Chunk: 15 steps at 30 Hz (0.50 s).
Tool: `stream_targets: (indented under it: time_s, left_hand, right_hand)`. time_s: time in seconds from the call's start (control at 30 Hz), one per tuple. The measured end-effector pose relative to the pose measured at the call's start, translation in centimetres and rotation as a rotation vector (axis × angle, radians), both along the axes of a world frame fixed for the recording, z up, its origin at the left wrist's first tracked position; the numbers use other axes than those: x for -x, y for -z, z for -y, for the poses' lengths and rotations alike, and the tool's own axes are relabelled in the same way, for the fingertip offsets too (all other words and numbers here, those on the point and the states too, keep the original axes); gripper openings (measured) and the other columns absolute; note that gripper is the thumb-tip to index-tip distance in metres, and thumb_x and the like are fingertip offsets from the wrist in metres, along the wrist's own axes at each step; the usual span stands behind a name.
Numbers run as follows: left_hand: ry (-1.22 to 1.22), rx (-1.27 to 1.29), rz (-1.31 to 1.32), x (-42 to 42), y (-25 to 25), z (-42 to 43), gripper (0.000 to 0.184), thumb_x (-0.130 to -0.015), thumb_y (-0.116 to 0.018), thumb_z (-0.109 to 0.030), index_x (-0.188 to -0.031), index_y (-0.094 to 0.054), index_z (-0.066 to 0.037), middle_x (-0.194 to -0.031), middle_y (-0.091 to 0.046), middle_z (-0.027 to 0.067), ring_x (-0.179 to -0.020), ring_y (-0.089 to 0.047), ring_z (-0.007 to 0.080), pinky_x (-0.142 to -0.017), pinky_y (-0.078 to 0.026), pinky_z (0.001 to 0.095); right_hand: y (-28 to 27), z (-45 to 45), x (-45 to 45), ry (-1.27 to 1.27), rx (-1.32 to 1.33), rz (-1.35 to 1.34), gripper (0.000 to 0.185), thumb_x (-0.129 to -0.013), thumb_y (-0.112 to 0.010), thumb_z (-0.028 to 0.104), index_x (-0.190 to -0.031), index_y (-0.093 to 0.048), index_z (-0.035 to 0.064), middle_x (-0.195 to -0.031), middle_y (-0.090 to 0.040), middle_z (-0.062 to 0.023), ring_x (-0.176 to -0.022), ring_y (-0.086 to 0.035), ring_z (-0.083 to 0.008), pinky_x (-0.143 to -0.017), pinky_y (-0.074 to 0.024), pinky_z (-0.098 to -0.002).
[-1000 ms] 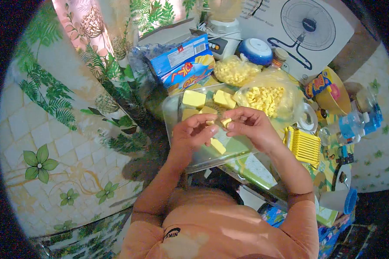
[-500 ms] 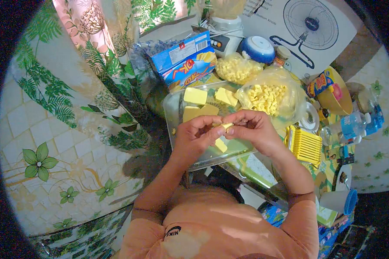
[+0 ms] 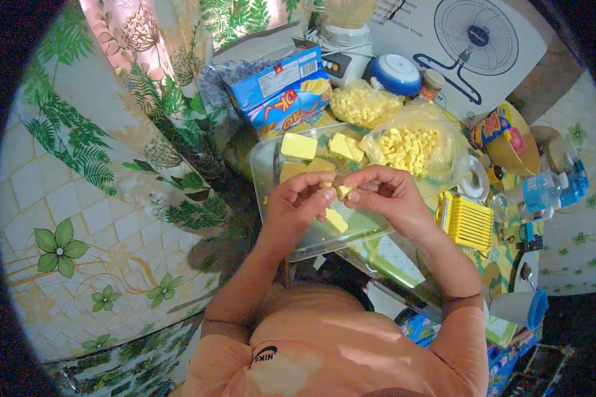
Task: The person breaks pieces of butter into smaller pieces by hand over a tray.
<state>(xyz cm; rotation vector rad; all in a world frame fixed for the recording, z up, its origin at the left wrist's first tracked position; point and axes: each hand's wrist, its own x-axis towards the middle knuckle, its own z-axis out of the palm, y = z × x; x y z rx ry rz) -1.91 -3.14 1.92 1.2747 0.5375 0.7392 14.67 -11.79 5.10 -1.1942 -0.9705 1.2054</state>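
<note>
My left hand (image 3: 299, 202) pinches a small pale yellow piece of what looks like cheese, mostly covered by the fingers. Close beside it, my right hand (image 3: 387, 198) holds another small piece of cheese (image 3: 344, 191) between thumb and fingertips. Both hands are above a clear plastic tray (image 3: 298, 249). In the tray lie several yellow cheese blocks (image 3: 299, 146), with one smaller block (image 3: 337, 220) just below the hands. Behind my right hand, an open plastic bag (image 3: 447, 165) holds many little yellow cubes (image 3: 407, 149).
A yellow slicer (image 3: 467, 223) sits right of the tray. Behind stand a blue box (image 3: 281, 92), a second bag of cubes (image 3: 364, 104), a blender base (image 3: 346, 56) and a blue bowl (image 3: 396, 74). Bottles (image 3: 530, 195) and a tilted cup (image 3: 520, 309) line the right side.
The fingertips have drawn slightly apart. The yellow bit that was between both hands now shows as separate pieces, one in each hand.
</note>
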Motion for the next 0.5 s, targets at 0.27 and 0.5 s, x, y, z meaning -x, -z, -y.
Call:
stream_targets:
  time_s: [0.27,0.5]
  left_hand:
    - [-0.016,0.049,-0.028,-0.02,-0.58,0.32,0.024,-0.084,-0.059,-0.013,-0.104,-0.059,0.001,-0.078,-0.059,0.0017,-0.063,-0.05,0.0073,-0.058,-0.043,0.021]
    - [-0.014,-0.062,-0.064,0.13,-0.34,0.0,0.021,-0.083,-0.056,-0.012,-0.1,-0.06,0.001,-0.078,-0.061,0.0053,-0.061,-0.053,0.0101,-0.056,-0.045,0.0238]
  right_hand:
    - [-0.56,-0.18,-0.51,-0.008,0.096,-0.171,0.024,-0.082,-0.059,0.003,-0.105,-0.058,-0.0021,-0.094,-0.063,-0.0105,-0.085,-0.064,-0.0194,-0.076,-0.0537,-0.0288]
    - [-0.76,-0.28,-0.1,0.024,0.12,-0.312,0.024,-0.081,-0.059,0.003,-0.104,-0.057,-0.0055,-0.098,-0.062,-0.0136,-0.087,-0.064,-0.0211,-0.082,-0.0523,-0.0306]
